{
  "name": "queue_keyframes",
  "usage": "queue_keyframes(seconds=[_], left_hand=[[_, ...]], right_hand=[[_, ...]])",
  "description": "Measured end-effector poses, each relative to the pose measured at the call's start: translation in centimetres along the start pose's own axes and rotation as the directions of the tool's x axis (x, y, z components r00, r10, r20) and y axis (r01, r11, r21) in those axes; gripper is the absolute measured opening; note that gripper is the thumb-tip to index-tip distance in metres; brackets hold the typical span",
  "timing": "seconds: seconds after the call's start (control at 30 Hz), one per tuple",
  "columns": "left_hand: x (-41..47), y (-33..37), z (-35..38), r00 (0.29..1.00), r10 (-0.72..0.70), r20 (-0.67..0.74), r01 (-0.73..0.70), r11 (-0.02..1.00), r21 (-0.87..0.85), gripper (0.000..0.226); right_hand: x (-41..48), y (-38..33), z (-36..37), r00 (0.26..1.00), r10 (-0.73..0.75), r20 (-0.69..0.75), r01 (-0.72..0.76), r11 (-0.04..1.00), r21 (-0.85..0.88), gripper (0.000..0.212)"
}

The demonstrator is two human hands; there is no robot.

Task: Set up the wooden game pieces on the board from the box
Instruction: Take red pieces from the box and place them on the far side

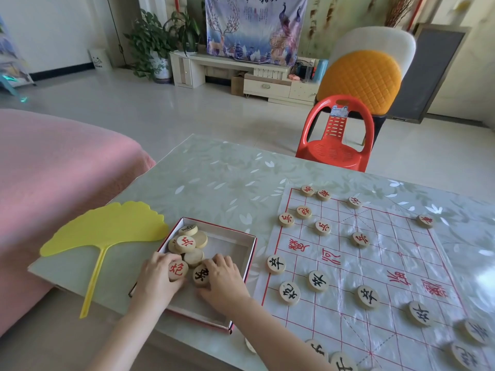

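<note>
If the box (pixel 251 254) gets bumped: pieces (pixel 193 257) could spill.
Left hand (pixel 156 277): holds a red piece (pixel 178 270).
Right hand (pixel 226 281): holds a black piece (pixel 201 275).

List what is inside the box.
A pile of wooden pieces sits in the box, at its far left corner. The left hand grips a red-marked piece, the right hand a black-marked piece. Anything beneath the hands or the pile is hidden.

pale wooden pieces (pixel 317 281), glossy board (pixel 401 303)
</note>
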State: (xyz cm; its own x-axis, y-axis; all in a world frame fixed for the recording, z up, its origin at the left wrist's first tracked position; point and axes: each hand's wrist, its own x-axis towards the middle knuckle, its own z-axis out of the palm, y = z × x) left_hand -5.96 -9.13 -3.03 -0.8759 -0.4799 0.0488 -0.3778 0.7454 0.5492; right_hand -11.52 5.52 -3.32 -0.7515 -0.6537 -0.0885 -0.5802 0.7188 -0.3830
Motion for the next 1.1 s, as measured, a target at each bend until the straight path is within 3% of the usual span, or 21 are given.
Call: queue_keyframes(seconds=[0.1,0.3,0.47,0.57,0.7,1.1], left_hand=[[-0.3,0.4,-0.1,1.000,0.022,0.006,-0.022,0.999,-0.043,0.044],[-0.7,2.4,-0.9,0.996,0.056,-0.066,-0.066,0.985,-0.159,0.046],[-1.3,5.7,-1.0,0.984,0.136,-0.111,-0.157,0.963,-0.217,0.051],[-2.7,8.1,-1.2,0.977,0.169,-0.132,-0.195,0.956,-0.221,0.046],[-4.8,10.0,-0.8,0.958,0.281,-0.056,-0.286,0.923,-0.257,0.042],[-11.7,14.9,0.5,0.927,0.353,0.123,-0.309,0.909,-0.278,0.045]], right_hand=[[-0.1,0.1,0.0,0.999,0.025,-0.033,-0.024,0.999,0.045,0.041],[-1.1,1.2,-2.1,0.974,0.144,-0.177,-0.075,0.934,0.348,0.049],[-3.4,2.5,-4.9,0.945,0.186,-0.268,-0.036,0.876,0.481,0.049],[-5.7,3.4,-5.9,0.935,0.181,-0.306,-0.005,0.867,0.498,0.046],[-9.6,4.8,-7.3,0.940,0.180,-0.290,-0.015,0.871,0.491,0.043],[-21.4,10.1,-9.1,0.921,0.291,-0.258,-0.154,0.883,0.444,0.046]])
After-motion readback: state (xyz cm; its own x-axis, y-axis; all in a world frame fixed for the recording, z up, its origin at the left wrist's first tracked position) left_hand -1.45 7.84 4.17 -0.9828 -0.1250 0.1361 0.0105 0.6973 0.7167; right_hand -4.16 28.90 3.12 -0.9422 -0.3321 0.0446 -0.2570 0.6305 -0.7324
